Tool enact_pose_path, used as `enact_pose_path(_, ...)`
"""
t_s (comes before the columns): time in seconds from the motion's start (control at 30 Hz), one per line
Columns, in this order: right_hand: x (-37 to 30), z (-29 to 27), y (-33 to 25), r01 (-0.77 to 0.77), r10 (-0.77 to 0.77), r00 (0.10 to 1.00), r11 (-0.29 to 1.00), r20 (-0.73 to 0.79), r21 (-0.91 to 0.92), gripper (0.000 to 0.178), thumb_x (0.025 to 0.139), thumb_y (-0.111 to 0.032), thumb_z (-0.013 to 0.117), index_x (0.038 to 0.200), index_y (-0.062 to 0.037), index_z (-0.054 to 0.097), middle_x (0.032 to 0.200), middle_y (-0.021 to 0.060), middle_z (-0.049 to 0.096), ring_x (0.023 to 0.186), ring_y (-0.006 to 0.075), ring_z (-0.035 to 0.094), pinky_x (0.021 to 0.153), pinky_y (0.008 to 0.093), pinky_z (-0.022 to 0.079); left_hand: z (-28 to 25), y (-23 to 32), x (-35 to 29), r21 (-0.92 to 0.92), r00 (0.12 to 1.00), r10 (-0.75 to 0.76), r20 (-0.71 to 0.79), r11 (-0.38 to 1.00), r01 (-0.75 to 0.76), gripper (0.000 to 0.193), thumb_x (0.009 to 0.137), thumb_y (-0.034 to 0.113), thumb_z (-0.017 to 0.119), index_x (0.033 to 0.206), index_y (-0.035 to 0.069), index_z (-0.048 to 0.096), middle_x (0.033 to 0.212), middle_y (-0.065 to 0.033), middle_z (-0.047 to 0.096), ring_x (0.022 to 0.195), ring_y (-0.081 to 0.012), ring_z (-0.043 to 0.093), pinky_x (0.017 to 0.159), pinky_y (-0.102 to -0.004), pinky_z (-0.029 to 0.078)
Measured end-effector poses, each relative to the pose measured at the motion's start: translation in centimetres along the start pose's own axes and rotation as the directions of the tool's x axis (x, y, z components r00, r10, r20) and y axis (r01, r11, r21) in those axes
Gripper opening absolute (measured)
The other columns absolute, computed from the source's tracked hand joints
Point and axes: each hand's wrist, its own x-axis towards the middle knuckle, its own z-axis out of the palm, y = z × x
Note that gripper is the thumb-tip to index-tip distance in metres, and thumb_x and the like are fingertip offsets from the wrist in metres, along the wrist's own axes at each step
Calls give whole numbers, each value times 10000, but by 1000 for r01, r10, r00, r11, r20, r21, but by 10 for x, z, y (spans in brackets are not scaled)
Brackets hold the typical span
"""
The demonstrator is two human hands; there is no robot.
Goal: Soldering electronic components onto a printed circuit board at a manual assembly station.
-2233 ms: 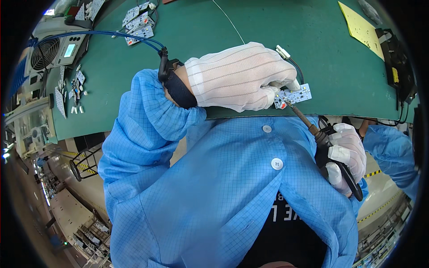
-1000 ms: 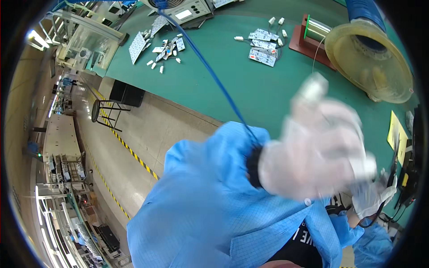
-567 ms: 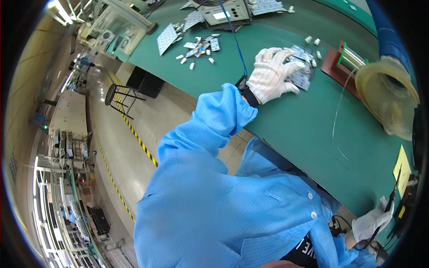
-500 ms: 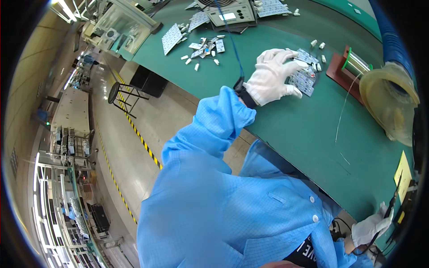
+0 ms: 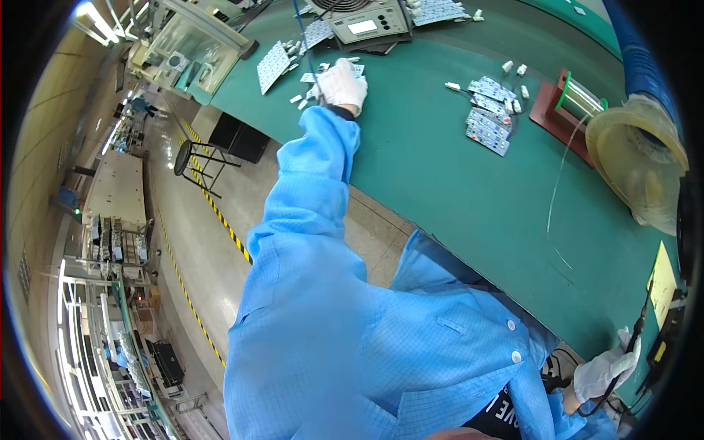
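Observation:
My left hand [image 5: 342,86], white-gloved with a dark wrist strap, reaches over a loose pile of small circuit boards [image 5: 358,70] with white connectors. Its fingertips bend down into the pile and are largely hidden, so a grip cannot be made out. At the lower right, my white-gloved right hand [image 5: 605,374] is closed around a black soldering iron [image 5: 641,323], whose tip points up beside a yellow pad [image 5: 663,282]. Farther along the bench, a group of white circuit boards [image 5: 489,128] with wired connectors lies near a solder wire spool [image 5: 581,97] on a reddish-brown stand.
A translucent fume hood [image 5: 636,165] on a blue hose stands at the right of the green bench [image 5: 455,213]. At the back is a grey instrument box [image 5: 370,26] with a display. More board panels [image 5: 274,67] lie left of it. A black stool [image 5: 183,157] stands on the floor.
My left hand has moved from the right-hand board group leftward and away to the small-board pile. That board group is now uncovered. My right hand keeps the soldering iron almost still.

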Motion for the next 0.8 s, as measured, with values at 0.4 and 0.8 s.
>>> enact_pose_path(0.4,-5,16,-7,118,-117,993,986,-9,115,435,1072,-341,408,1238,28,568,1072,175,674,989,251,633,949,408,485,-173,125,-143,-910,889,392,-235,234,-343,316,707,27,796,998,46,672,955,-115,717,851,-252,682,767,-351,551)
enact_pose_path(0.8,-10,13,-3,109,-120,992,956,26,273,443,1031,-413,509,1207,-16,598,1026,172,684,974,278,646,955,441,467,-195,236,-246,-781,442,794,-416,-63,-622,398,608,179,827,970,131,670,1106,-30,682,920,-242,610,820,-351,505)
